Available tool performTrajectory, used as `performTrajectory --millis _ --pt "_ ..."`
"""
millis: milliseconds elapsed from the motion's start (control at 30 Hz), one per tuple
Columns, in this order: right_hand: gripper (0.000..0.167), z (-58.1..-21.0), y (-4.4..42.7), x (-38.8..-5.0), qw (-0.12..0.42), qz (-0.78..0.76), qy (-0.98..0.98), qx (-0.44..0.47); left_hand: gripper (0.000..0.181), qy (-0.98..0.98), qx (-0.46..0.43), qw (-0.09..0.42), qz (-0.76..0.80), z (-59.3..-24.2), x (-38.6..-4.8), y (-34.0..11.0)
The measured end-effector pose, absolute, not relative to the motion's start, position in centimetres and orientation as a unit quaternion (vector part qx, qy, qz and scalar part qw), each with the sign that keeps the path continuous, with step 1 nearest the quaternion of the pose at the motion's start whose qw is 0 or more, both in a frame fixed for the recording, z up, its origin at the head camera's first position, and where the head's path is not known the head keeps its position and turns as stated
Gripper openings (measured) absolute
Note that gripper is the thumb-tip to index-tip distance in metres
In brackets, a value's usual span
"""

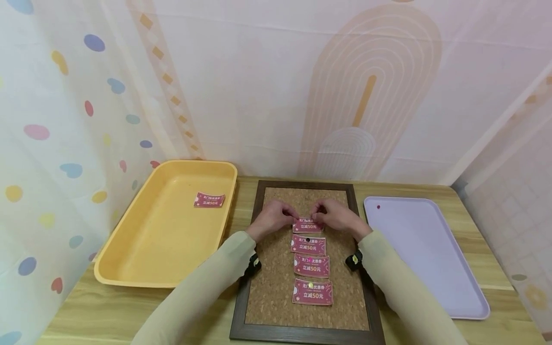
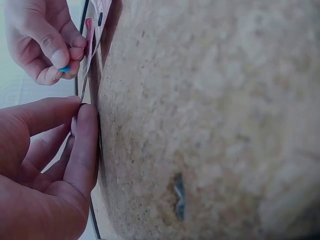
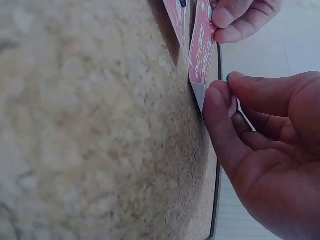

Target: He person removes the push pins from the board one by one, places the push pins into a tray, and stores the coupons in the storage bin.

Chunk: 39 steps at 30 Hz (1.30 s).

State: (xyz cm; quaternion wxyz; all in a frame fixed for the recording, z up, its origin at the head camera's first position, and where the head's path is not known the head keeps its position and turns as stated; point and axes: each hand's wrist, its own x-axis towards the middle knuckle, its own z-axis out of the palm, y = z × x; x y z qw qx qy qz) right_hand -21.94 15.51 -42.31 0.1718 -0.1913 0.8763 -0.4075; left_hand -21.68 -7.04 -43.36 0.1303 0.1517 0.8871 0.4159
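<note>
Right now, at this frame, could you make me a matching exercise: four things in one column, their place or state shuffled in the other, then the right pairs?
Things:
1. Yellow tray
2. Board
3. Blue pin
4. Purple tray

Place or state:
A. Pinched by the right hand
B. Holds a small red item
C. Holds a single coupon
D. Dark-framed, between the trays

Right pairs: 1-C, 2-D, 3-A, 4-B

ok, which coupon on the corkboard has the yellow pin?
The lowest coupon in the column on the corkboard, nearest the wearer. Next two up carry a pink pin and a black pin; the topmost coupon sits between left hand and right hand.
</note>
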Motion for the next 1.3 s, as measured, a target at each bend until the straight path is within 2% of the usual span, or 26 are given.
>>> performTrajectory --millis 267,500,967,1300 --pt "0.006 -42.4 15.7 -21.4 0.103 -0.409 0.882 -0.212 0.012 0.886 0.151 0.130 0.419 -43.5 -21.5 -7.5" --pt "0.008 -42.0 16.1 -20.6 0.075 -0.418 0.880 -0.212 0.010 0.893 0.134 0.109 0.415 -42.8 -21.1 -7.6" --pt "0.007 -41.2 16.4 -19.6 0.050 -0.435 0.876 -0.202 0.013 0.890 0.127 0.089 0.429 -41.6 -20.1 -8.5" --pt "0.010 -40.5 16.3 -18.9 0.042 -0.456 0.868 -0.193 0.016 0.883 0.156 0.065 0.437 -41.0 -19.3 -9.4"
